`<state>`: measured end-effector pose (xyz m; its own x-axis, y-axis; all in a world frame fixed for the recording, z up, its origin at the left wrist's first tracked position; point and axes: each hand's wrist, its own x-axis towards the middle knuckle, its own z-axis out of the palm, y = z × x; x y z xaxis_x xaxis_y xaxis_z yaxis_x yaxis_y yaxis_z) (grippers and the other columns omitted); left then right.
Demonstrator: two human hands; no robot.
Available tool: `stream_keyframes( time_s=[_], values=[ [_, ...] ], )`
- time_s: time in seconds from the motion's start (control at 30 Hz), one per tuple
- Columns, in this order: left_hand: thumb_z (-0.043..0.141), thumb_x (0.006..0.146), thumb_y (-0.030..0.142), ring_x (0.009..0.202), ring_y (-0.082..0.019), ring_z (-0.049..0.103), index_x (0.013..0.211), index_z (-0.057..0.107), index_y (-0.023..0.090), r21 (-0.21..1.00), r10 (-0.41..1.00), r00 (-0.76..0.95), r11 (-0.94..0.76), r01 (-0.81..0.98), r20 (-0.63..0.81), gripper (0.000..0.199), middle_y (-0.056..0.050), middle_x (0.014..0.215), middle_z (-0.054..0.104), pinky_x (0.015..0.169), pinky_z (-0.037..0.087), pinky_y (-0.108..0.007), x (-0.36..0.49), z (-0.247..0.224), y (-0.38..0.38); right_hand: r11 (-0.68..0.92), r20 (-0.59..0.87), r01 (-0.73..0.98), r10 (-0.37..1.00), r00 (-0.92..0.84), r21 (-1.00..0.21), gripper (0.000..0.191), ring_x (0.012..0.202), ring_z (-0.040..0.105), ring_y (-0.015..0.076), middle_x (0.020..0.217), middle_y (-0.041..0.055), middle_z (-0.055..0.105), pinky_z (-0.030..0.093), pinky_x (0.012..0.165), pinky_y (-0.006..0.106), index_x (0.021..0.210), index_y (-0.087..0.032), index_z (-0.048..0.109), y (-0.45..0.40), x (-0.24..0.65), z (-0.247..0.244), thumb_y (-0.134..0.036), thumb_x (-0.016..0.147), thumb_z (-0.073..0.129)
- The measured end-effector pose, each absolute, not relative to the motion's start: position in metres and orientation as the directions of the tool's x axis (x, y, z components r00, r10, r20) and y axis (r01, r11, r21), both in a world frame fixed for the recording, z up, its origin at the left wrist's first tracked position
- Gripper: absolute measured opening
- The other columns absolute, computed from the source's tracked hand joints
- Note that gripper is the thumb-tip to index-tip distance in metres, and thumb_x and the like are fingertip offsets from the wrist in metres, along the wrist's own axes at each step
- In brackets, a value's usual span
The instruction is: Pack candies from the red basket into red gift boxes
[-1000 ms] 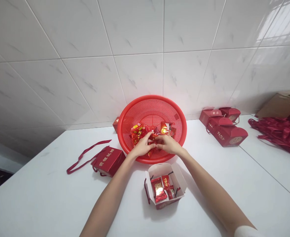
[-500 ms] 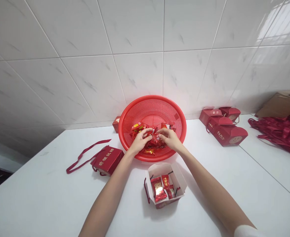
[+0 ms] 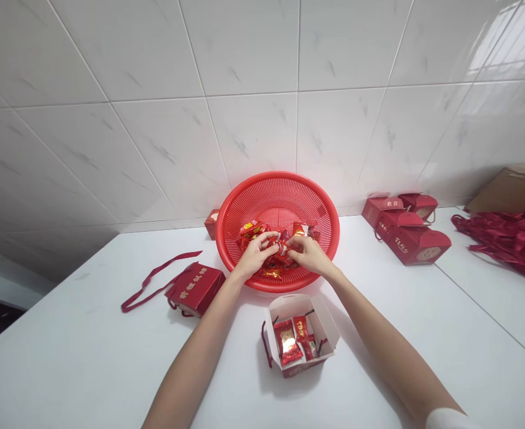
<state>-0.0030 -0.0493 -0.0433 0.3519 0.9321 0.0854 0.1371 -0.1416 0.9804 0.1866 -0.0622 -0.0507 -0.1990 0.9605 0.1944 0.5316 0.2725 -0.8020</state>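
Both of my hands are inside a red plastic colander (image 3: 277,182) that holds wrapped candies (image 3: 273,273) in red and gold foil. My left hand (image 3: 257,255) has its fingers curled and closed on a red-wrapped candy. Close beside it, my right hand (image 3: 309,253) pinches a red candy between thumb and fingers; the fingertips partly cover it. In front of the colander stands an open candy box (image 3: 326,325) with white inner walls. Inside the box lie a red and gold packet (image 3: 288,342) and a red candy with gold lettering (image 3: 301,329).
A closed red box (image 3: 197,289) with a ribbon (image 3: 148,286) lies at left. Several red boxes (image 3: 416,244) stand at right by the tiled wall, near a pile of dark red ribbons (image 3: 503,238) and a cardboard box (image 3: 508,187). Another small box (image 3: 211,225) sits behind the colander.
My right hand has shifted slightly and its fingers have closed down among the candies. My left hand stays nearly in place. The whole view has moved a little.
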Motion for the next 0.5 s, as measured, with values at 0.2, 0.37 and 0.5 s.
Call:
stream_keyframes(
  time_s=[0.2, 0.37, 0.5],
  values=[
    [0.071, 0.076, 0.027, 0.114, -0.027, 0.065, 0.117, 0.066, 0.017, 0.971, 0.916, 0.384, -0.183, 0.152, 0.113, 0.042, -0.008, 0.12, 0.071, 0.101, 0.051, -0.041, -0.0023, -0.0431, -0.0491, 0.286, 0.197, 0.435, 0.951, -0.24, -0.854, 0.015, 0.062, 0.055, 0.0127, 0.066, -0.0028, 0.062, 0.042, 0.062, 0.024, 0.089, -0.017, 0.065, -0.0603, 0.1871, -0.0545, -0.014, 0.075, 0.06],
    [0.067, 0.08, 0.023, 0.12, -0.025, 0.062, 0.116, 0.067, 0.018, 0.955, 0.932, 0.343, -0.199, 0.218, 0.116, 0.037, -0.007, 0.123, 0.07, 0.106, 0.047, -0.038, -0.001, -0.0383, -0.0531, 0.273, 0.188, 0.399, 0.953, -0.239, -0.875, 0.013, 0.065, 0.058, 0.0136, 0.071, -0.0012, 0.063, 0.044, 0.063, 0.025, 0.09, -0.016, 0.064, -0.0594, 0.1868, -0.0562, -0.016, 0.077, 0.064],
    [0.057, 0.091, 0.03, 0.104, -0.023, 0.068, 0.126, 0.061, 0.018, 0.949, 0.947, 0.32, -0.137, 0.285, 0.04, 0.038, -0.007, 0.104, 0.076, 0.096, 0.053, -0.038, -0.0017, -0.0357, -0.0554, 0.271, 0.2, 0.436, 0.959, -0.203, -0.858, 0.012, 0.066, 0.06, 0.0135, 0.073, -0.0002, 0.065, 0.044, 0.063, 0.025, 0.09, -0.016, 0.065, -0.06, 0.1876, -0.056, -0.014, 0.079, 0.064]
  ],
)
